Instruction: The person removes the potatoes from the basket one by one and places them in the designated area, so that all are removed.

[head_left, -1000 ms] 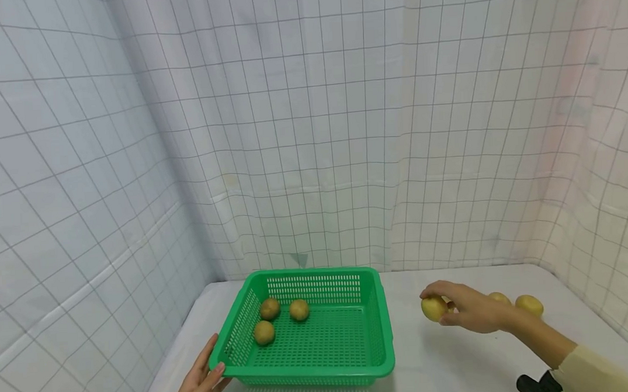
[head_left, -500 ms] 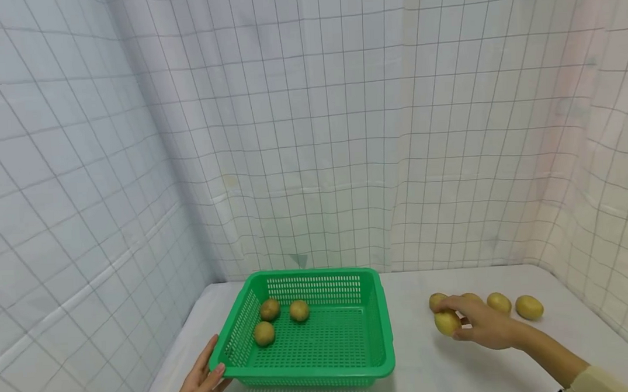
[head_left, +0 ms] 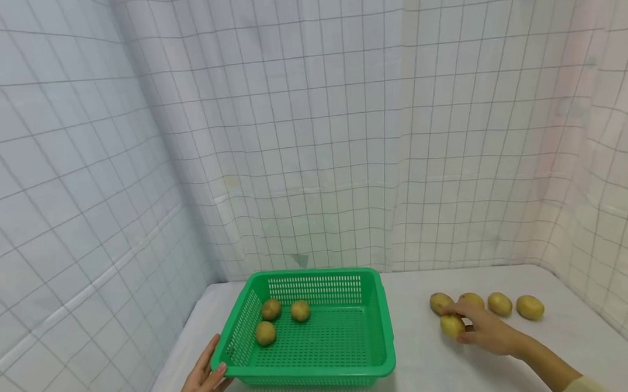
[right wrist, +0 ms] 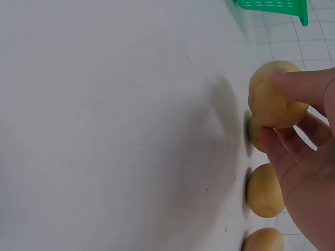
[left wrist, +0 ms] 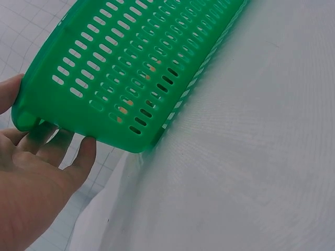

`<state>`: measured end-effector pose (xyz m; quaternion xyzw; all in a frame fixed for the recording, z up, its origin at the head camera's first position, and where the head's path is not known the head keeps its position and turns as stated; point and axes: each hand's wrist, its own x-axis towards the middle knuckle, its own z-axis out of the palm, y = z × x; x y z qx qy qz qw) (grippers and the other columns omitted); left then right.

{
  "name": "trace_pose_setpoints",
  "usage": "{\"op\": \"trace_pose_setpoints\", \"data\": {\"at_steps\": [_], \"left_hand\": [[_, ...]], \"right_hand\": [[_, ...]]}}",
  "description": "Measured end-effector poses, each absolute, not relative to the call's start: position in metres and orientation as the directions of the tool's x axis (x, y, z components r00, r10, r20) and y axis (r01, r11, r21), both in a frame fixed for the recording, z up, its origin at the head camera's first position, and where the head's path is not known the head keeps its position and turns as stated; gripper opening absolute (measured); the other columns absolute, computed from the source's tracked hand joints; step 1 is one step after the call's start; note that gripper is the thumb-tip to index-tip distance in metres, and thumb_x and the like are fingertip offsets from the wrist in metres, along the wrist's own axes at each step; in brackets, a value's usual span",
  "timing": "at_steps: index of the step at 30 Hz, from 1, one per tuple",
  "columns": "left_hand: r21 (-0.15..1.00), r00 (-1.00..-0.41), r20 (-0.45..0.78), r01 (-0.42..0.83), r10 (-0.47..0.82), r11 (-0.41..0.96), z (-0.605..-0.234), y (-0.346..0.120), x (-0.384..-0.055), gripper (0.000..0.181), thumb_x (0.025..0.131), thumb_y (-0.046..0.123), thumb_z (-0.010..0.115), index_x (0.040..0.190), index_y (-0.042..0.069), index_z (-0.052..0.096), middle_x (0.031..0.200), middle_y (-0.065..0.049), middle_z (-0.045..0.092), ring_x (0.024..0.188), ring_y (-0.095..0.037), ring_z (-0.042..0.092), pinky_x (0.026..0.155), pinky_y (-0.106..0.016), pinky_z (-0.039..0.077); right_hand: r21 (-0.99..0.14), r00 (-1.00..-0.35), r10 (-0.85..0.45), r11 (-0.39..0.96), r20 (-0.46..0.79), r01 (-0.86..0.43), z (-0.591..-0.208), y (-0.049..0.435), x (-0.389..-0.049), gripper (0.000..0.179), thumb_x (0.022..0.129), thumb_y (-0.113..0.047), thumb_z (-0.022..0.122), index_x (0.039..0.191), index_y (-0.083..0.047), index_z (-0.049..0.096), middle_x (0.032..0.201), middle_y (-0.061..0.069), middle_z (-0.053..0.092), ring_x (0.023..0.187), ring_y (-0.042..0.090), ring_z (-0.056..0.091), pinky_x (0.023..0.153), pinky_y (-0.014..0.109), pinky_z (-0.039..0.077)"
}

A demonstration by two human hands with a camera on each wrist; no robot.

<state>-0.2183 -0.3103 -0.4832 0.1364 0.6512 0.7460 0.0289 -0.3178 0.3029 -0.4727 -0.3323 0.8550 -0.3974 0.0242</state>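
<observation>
My right hand (head_left: 485,332) pinches a yellow-brown potato (head_left: 452,327) between thumb and fingers, at the near side of a row of potatoes. In the right wrist view this held potato (right wrist: 275,97) is over the white table, its shadow falling beside it. My left hand (head_left: 198,381) grips the near left corner of a green plastic basket (head_left: 313,372), thumb at the rim and fingers under its outer edge. The left wrist view shows the fingers (left wrist: 78,159) against the basket's slotted wall (left wrist: 115,68). Three potatoes (head_left: 265,333) lie in the basket's left part.
Several potatoes stand in a row on the right of the white table (head_left: 421,355), the rightmost potato (head_left: 530,307) farthest from the basket. White grid-patterned sheets (head_left: 311,132) hang behind the table and along both sides.
My right hand has moved right and toward me with the potato, then lower, uncovering other potatoes of the row. My left hand and the basket have stayed in place.
</observation>
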Motion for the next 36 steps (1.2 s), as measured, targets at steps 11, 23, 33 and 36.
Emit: {"op": "trace_pose_setpoints", "data": {"at_steps": [11,23,33,36], "left_hand": [[0.979,-0.963,0.167,0.137,0.211,-0.152,-0.483,-0.308,-0.219,0.080,0.112,0.008,0.042,0.158,-0.003,-0.023,0.161,-0.032,-0.024,0.119,0.016,0.043,0.092,-0.020,0.046],[0.980,-0.965,0.165,0.136,0.206,-0.146,-0.482,-0.309,-0.218,0.081,0.112,0.008,0.043,0.157,-0.004,-0.023,0.160,-0.033,-0.024,0.119,0.014,0.046,0.091,-0.020,0.047],[0.975,-0.958,0.184,0.150,0.221,-0.164,-0.484,-0.311,-0.219,0.081,0.112,0.008,0.043,0.157,-0.004,-0.025,0.159,-0.034,-0.024,0.120,0.013,0.047,0.092,-0.019,0.047],[0.978,-0.962,0.174,0.144,0.210,-0.151,-0.483,-0.311,-0.218,0.081,0.112,0.008,0.043,0.157,-0.004,-0.023,0.160,-0.035,-0.023,0.119,0.013,0.047,0.091,-0.019,0.047]], "right_hand": [[-0.754,-0.821,-0.555,0.482,0.132,-0.447,-0.485,0.302,-0.323,0.051,0.089,-0.010,0.080,0.135,0.001,0.058,0.141,0.032,0.049,0.127,0.061,0.044,0.092,0.042,0.053],[-0.774,-0.820,-0.561,0.468,0.113,-0.426,-0.480,0.303,-0.326,0.055,0.092,-0.010,0.078,0.139,0.006,0.054,0.136,0.026,0.054,0.121,0.049,0.053,0.091,0.030,0.054],[-0.787,-0.832,-0.544,0.464,0.109,-0.407,-0.465,0.305,-0.327,0.051,0.096,-0.013,0.075,0.138,0.007,0.055,0.135,0.026,0.052,0.125,0.053,0.049,0.096,0.052,0.051],[-0.782,-0.831,-0.547,0.470,0.105,-0.409,-0.463,0.303,-0.328,0.052,0.096,-0.014,0.075,0.138,0.009,0.054,0.136,0.027,0.052,0.124,0.052,0.050,0.096,0.053,0.051]]}}
